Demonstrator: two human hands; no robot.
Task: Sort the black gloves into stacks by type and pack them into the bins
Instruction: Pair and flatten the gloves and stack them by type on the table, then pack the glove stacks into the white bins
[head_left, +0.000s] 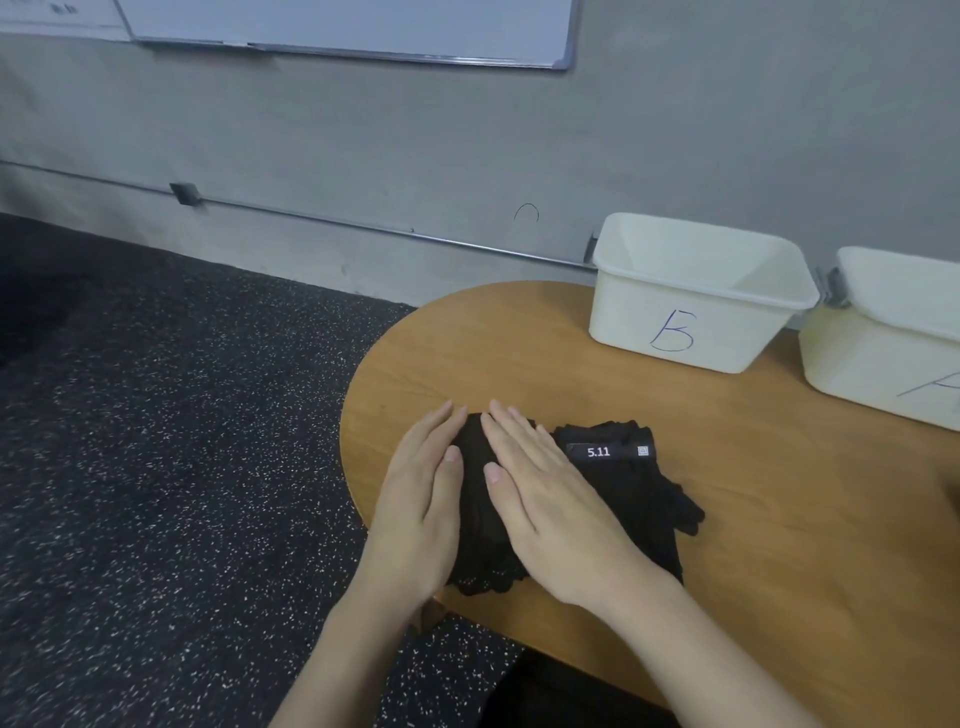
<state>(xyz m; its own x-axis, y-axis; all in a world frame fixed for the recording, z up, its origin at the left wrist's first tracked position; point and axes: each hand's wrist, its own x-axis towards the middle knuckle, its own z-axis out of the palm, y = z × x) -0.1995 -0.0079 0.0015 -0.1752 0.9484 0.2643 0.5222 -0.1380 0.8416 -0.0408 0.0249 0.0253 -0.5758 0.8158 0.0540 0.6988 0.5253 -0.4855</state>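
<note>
Head view looks down on two stacks of black gloves lying side by side near the rounded end of the counter (519, 338). One stack, the plain gloves (475, 493), is under both hands. The other stack, the labelled gloves (634, 483), has a tag reading "5.11" on top and touches the first stack on its right side.

Both hands lie flat on the plain stack. The left hand (421, 499) has its fingers straight and together, and the right hand (545, 493) also lies with fingers stretched out, partly over the border between the two stacks. Neither hand holds anything; they only press down.

I think the sorting is nearly finished and this is the pressing and tidying of one stack before the packing. Bin B (691, 332) stands further back on the counter, well apart from the gloves, and I see nothing in the part of its inside that shows. Bin A (883, 364) is beside it, cut by the picture edge.

The next move probably asks the hands to curl around one whole stack, from both sides, and lift it without letting the layers slide, then carry it to its bin.
</note>
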